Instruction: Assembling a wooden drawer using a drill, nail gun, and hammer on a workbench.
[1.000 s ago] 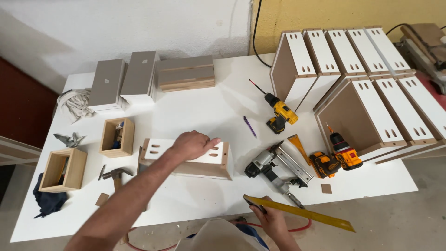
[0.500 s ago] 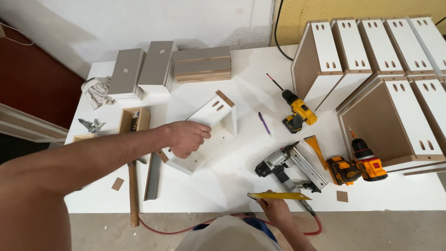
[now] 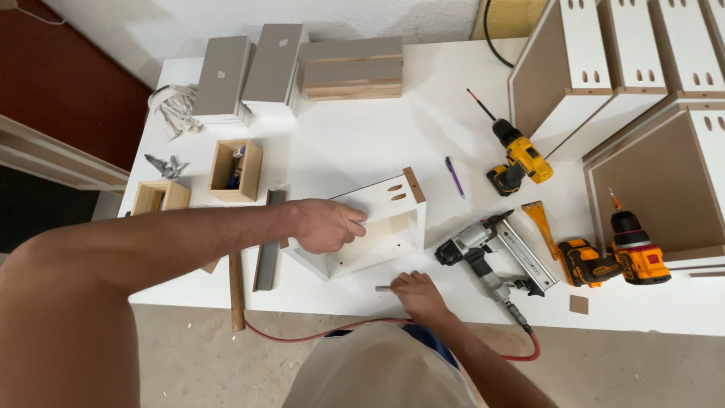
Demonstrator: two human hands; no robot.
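White drawer box [image 3: 374, 227] at table centre is gripped by left hand [image 3: 326, 225]; right hand [image 3: 417, 293], at 5 o'clock, pinches small grey strip [image 3: 384, 288]. Box should be kept steadied, strip seated flush.

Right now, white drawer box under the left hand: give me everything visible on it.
The white drawer box is a small open box of white-faced panels with brown board edges showing at one corner. It is tipped up on the white table, its open inside facing the person, pale and bare. The top panel has two slotted holes near the brown end strip. The left hand grips its left side, fingers over the edge. The right hand rests on the table just in front, touching a small grey piece, not the box.
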